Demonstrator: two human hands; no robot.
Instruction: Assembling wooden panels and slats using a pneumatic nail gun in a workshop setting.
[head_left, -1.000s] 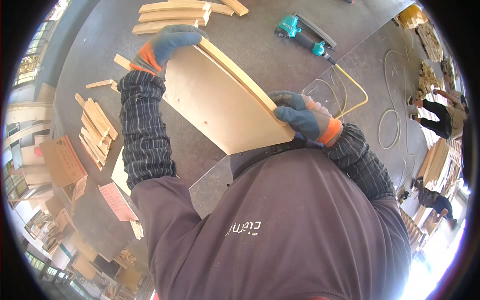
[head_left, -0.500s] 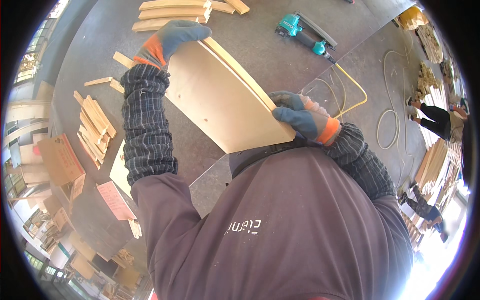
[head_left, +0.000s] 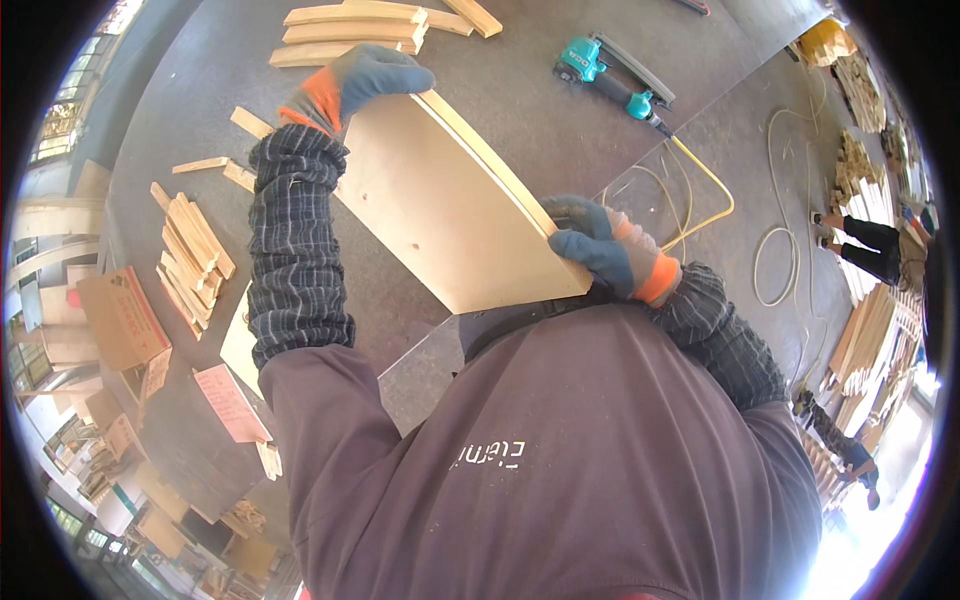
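Observation:
A pale wooden panel (head_left: 440, 220) with a wood strip along its far edge is held tilted in front of my body. My left hand (head_left: 365, 85), in a grey-blue glove with an orange cuff, grips its upper left corner. At the other end my right hand (head_left: 605, 245), gloved alike, closes on the corner near my waist, thumb on the panel's face and fingers behind. The panel hides part of the table. Beyond it, a teal nail gun (head_left: 615, 78) lies on the dark tabletop (head_left: 500, 120), joined to a yellow air hose (head_left: 715, 180).
Curved wood strips (head_left: 350, 35) are stacked at the far side; more strips (head_left: 195, 245) lie left. A pink paper (head_left: 232, 402) rests near my left elbow, and a cardboard box (head_left: 122, 318) stands left. Hose loops (head_left: 780, 255) and stacked wood (head_left: 865, 340) are at right, with people nearby.
The panel has tipped slightly in my hands, and its strip edge looks a little different. My left hand has shifted slightly right and down. The nail gun has not been touched.

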